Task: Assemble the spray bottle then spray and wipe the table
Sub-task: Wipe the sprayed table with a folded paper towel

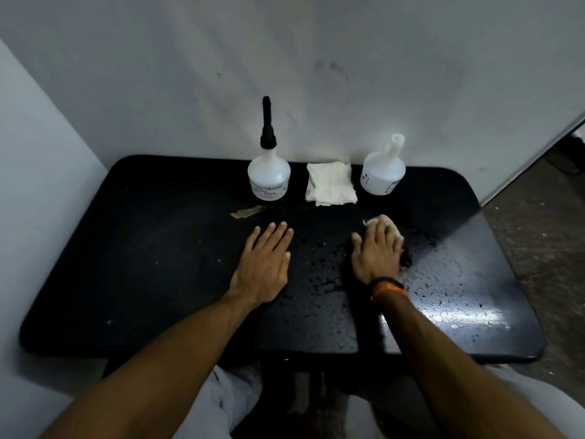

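Right hand (376, 248) pressing crumpled white tissue (384, 221), left hand (264, 264) flat, glossy wet black table (126, 248)

Glossy, wet-beaded black table (142, 280) — translucent plastic bottles (268, 175), possibly paper tissue (330, 185).

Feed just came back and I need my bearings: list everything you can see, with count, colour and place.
table: one, black, against the wall, wet with droplets on the right half
capped bottle: one, white with tall black nozzle, back centre
open bottle: one, white, no cap, back right
folded wipes: one stack, white, between the bottles
scrap: one, brownish, in front of the capped bottle
wipe: one, white, under the right hand
wristband: one, black and orange, right wrist
left hand: flat on the table, empty
right hand: pressing the wipe down
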`<state>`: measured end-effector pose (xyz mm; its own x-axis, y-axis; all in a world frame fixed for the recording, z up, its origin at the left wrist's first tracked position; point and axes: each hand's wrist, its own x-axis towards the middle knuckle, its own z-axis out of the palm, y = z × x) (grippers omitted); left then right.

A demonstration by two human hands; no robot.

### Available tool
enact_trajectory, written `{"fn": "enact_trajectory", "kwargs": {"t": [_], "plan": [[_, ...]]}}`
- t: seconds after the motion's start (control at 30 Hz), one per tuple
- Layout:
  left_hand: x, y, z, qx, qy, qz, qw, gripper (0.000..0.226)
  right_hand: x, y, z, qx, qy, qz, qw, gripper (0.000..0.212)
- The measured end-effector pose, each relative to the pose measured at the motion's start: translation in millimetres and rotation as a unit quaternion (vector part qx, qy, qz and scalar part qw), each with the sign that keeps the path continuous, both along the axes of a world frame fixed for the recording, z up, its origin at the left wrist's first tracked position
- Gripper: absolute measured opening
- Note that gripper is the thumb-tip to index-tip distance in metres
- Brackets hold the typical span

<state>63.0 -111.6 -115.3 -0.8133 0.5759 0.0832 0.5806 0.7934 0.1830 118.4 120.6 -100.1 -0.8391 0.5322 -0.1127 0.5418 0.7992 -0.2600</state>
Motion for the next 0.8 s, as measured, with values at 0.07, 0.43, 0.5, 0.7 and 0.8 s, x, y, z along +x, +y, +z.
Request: {"fn": "enact_trajectory", "kwargs": {"t": [0.07, 0.43, 0.5, 0.7, 0.8], "plan": [[0, 0, -1, 0.000, 0.003, 0.003, 1.000, 0.055, -23, -19, 1, 0.007, 0.015, 0.080, 0.997, 0.058], [3, -1, 7, 0.022, 0.001, 0.003, 1.000, 0.051, 92, -83, -14, -0.005, 0.082, 0.152, 0.985, 0.054], [3, 0, 7, 0.019, 0.000, 0.003, 1.000, 0.051, 100, -52, -14, 0.002, 0.066, 0.026, 0.997, 0.055], [1, 0, 5, 0.019, -0.005, 0.003, 1.000, 0.052, 40, 28, 6, -0.004, 0.011, -0.148, 0.989, 0.062], [0, 0, 3, 0.021, -0.006, 0.006, 1.000, 0.054, 1, 27, 11, -0.013, 0.000, -0.075, 0.997, 0.060]]}}
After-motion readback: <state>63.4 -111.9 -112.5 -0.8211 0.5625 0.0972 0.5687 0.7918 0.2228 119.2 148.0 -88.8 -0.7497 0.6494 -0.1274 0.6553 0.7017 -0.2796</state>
